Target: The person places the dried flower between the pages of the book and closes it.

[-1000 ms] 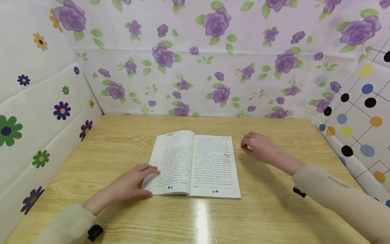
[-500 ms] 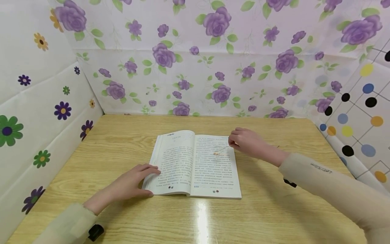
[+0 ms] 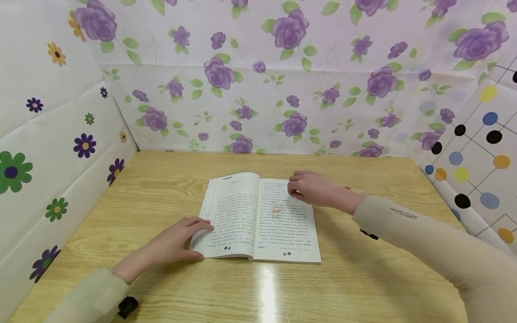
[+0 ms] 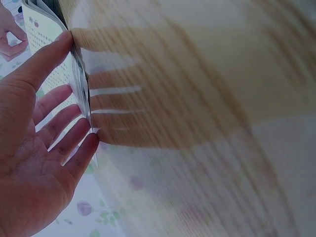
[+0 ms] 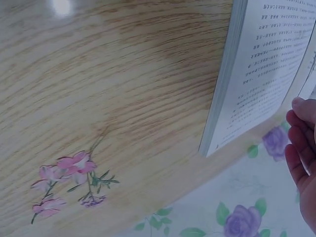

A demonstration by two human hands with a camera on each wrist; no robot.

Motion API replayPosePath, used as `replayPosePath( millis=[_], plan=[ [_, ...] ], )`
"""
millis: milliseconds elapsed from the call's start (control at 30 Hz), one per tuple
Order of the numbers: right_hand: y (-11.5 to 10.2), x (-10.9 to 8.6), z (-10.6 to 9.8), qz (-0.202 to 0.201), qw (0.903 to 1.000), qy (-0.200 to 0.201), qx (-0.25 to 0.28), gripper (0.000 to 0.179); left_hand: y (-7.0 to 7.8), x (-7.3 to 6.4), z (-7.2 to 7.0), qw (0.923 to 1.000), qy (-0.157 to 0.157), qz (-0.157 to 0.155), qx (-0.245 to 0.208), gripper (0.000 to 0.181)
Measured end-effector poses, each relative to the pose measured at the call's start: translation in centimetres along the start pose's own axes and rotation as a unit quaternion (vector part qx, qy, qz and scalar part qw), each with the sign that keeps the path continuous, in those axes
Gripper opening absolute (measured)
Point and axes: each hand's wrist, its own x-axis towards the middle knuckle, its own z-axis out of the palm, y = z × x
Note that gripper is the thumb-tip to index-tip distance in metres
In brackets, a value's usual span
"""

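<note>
Thin piece pinched over a spread book

Head view: the book (image 3: 236, 211) lies spread on the table (image 3: 226, 291). Over its right page, the right hand (image 3: 315, 188) pinches a thin piece (image 3: 276, 210), apparently so as to leave the orange end uncovered; whether that end touches the page cannot be told. The left hand (image 3: 173, 244), fingers apart, rests at the book's left edge, probably steadying it.

Left wrist view: thumb and fingertips touch that edge without closing round it.

Right wrist view: the right fingers curl together by the book; pink flowers (image 5: 78, 164), printed or loose, lie off its right page.
</note>
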Motion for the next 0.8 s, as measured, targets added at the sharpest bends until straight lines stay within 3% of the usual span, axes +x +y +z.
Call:
replayPosePath(
  millis=[500, 800],
  plan=[
    [0.0, 2.0, 1.2, -0.016, 0.9993, -0.032, 0.008, 0.010, 0.2, 0.0, -0.1, 1.0000, 0.002, -0.002, -0.001, 0.065],
    [-0.2, 2.6, 1.0, -0.020, 0.9994, -0.024, 0.017, 0.009, 0.2, 0.0, -0.1, 1.0000, -0.002, -0.005, -0.004, 0.065]
  ],
)
